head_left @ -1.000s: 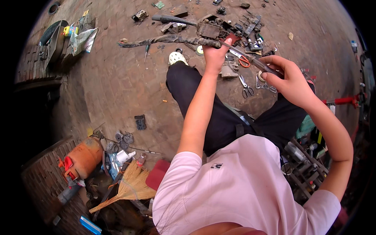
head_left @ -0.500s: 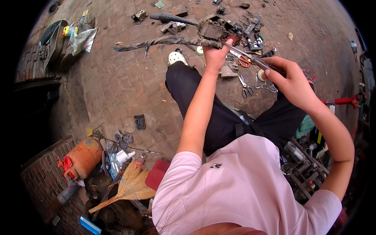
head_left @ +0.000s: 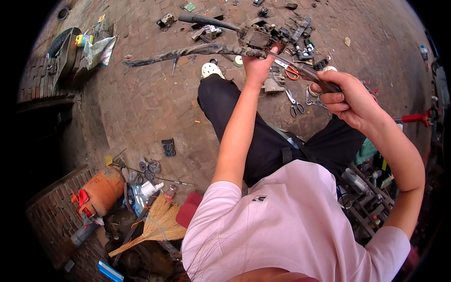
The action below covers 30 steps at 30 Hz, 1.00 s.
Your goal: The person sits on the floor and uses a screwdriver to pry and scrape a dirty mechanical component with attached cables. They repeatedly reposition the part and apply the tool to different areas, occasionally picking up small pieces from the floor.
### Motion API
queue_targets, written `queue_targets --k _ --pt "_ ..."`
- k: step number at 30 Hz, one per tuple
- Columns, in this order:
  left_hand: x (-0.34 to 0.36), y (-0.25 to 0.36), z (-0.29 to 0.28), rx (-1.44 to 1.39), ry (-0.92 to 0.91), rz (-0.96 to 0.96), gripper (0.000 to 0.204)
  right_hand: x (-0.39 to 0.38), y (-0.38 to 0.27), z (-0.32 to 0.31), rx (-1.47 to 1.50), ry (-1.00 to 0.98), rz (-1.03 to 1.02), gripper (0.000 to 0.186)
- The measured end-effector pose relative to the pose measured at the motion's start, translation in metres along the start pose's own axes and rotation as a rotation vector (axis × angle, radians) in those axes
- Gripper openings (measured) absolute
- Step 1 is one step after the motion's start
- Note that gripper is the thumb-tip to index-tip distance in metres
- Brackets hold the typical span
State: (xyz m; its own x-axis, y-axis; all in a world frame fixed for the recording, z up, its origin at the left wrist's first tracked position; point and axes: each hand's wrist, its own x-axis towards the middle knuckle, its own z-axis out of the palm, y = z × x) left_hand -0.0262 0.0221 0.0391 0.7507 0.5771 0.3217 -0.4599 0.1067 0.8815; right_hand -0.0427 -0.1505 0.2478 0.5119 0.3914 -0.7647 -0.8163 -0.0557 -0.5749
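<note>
In my left hand [head_left: 258, 70], a dirty steering-column switch [head_left: 257, 37] is held up over the floor. Its black lever [head_left: 202, 19] points left, and a wrapped wire harness [head_left: 192, 50] runs from it, frayed at the loose end. My right hand [head_left: 345, 96] is closed round the dark handle of a screwdriver [head_left: 310, 74]. The shaft slants up-left to the switch beside my left thumb. Where its tip sits on the switch is hidden. Below lie orange-handled scissors [head_left: 292, 72] and black-handled scissors [head_left: 296, 107].
Several greasy parts [head_left: 303, 35] lie on the brick floor beyond my hands. My foot in a white clog [head_left: 212, 70] stands near them. An orange gas cylinder [head_left: 104, 185] and a straw broom [head_left: 159, 218] are at lower left; a red metal bar [head_left: 416, 119] is at right.
My right hand has changed its hold on the screwdriver, its fingers now curled round the handle. The harness's loose end has swung slightly left and down. My left hand keeps its place.
</note>
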Motion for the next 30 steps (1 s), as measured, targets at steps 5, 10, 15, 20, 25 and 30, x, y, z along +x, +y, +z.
queue_targets --k 5,10,15,20,25,30 --pt "0.000 -0.004 -0.005 0.024 -0.033 -0.028 0.035 0.005 0.001 -0.007 0.151 -0.111 0.079 0.018" --pt "-0.002 -0.001 -0.005 0.021 -0.011 -0.036 0.034 0.007 0.006 0.004 -0.110 -0.045 -0.004 0.016" --pt "0.000 -0.007 -0.010 0.039 0.003 -0.083 0.031 0.021 0.019 -0.001 -1.255 0.063 -0.583 0.029" --pt "-0.001 -0.002 -0.009 0.057 0.003 -0.117 0.032 0.019 0.024 0.007 -2.162 0.242 -1.056 0.037" --pt "-0.002 -0.004 -0.009 0.154 -0.073 -0.080 0.034 0.012 0.006 0.026 -2.260 0.176 -0.995 0.023" --pt "0.002 -0.011 -0.012 0.048 0.011 -0.085 0.034 0.024 0.009 0.003 -1.747 0.187 -0.925 0.019"
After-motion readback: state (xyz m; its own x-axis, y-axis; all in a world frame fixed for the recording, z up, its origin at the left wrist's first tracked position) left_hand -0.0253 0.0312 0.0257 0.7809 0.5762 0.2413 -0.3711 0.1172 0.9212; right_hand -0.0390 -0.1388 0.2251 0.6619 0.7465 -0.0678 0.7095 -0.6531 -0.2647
